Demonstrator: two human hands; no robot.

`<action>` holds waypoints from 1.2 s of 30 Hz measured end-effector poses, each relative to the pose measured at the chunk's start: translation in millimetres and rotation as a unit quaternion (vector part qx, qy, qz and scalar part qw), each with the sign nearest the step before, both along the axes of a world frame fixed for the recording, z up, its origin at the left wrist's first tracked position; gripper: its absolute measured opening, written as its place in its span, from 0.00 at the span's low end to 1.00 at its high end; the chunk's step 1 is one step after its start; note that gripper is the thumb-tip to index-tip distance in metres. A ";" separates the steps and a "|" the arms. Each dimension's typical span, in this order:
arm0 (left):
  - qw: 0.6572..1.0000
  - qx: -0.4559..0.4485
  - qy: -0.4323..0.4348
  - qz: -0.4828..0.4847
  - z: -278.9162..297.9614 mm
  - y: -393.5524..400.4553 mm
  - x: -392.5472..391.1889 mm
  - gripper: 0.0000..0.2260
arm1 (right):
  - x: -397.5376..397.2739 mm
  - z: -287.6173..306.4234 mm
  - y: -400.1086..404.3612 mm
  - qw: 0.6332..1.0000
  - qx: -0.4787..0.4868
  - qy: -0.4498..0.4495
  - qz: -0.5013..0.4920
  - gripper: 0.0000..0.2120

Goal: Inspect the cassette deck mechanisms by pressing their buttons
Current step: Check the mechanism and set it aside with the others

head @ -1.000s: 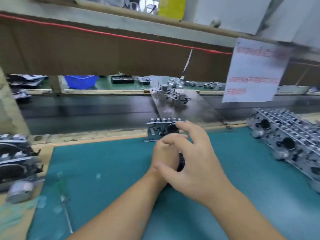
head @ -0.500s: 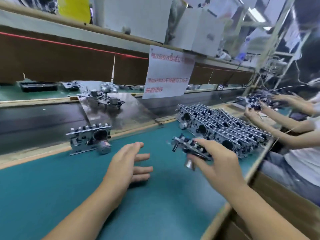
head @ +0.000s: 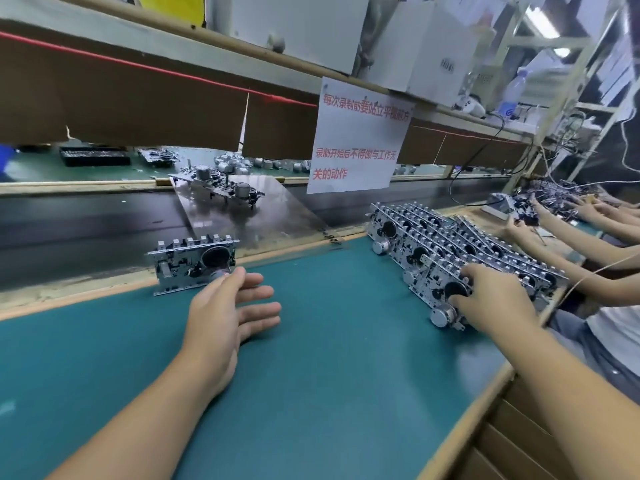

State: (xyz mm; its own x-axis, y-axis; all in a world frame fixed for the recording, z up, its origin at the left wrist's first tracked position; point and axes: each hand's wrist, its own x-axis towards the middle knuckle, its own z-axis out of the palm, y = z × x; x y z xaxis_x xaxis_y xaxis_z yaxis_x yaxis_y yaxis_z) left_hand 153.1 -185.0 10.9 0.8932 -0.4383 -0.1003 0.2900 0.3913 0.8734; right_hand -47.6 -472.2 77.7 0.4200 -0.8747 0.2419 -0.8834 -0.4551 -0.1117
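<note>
- The left hand hangs over the green mat, palm turned inward, fingers straight and slightly spread, gripping nothing.
- The right hand reaches to the right side of the mat; its fingers and thumb curl round the nearest cassette mechanism, which lies at the near end of a packed stack.
- That mechanism sits close to the mat's right edge, where a wooden rim borders the bench.
- A wide stretch of mat lies between the two hands and in front of them.
- A single cassette mechanism stands upright at the mat's far edge, just beyond the left fingertips; whether they touch it I cannot tell.
- The stack runs in tilted rows from the right hand toward the far right of the mat.
- Beyond the mat lies a dark conveyor belt, with a shiny metal plate sloping across it and carrying two more mechanisms.
- A paper notice with red writing hangs from the brown shelf board above the belt.
- At the far right, other people's arms stretch over their own bench.
</note>
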 end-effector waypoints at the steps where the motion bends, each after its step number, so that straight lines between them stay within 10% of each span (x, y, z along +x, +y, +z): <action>1: 1.000 0.007 -0.019 0.020 0.8 2.0 3.9 0.14 | 0.4 0.5 5.3 1.000 -0.010 0.010 -0.005 0.19; 8: 0.977 0.020 -0.107 0.184 5.4 21.0 27.8 0.13 | 31.0 10.5 52.6 0.979 -0.169 -0.012 0.112 0.30; 16: 0.970 0.002 -0.099 0.223 -3.0 19.4 33.4 0.20 | 252.1 11.9 129.0 0.907 -0.063 -0.081 0.408 0.25; 25: 0.947 -0.011 -0.118 0.300 -3.9 21.0 38.7 0.07 | 469.9 4.1 113.0 0.904 -0.062 0.102 0.411 0.42; 36: 0.938 0.002 -0.148 0.313 -5.4 17.4 38.6 0.06 | 501.0 -20.5 94.2 0.890 -0.095 0.132 0.425 0.30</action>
State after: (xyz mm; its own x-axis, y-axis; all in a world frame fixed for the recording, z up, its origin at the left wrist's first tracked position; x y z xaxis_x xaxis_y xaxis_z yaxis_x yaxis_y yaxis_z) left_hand 191.7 -167.5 5.5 0.9646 0.1807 0.1921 -0.2507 0.4016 0.8808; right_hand 453.3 -378.0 57.2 0.9752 -0.1669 0.1451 -0.1940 -0.9607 0.1987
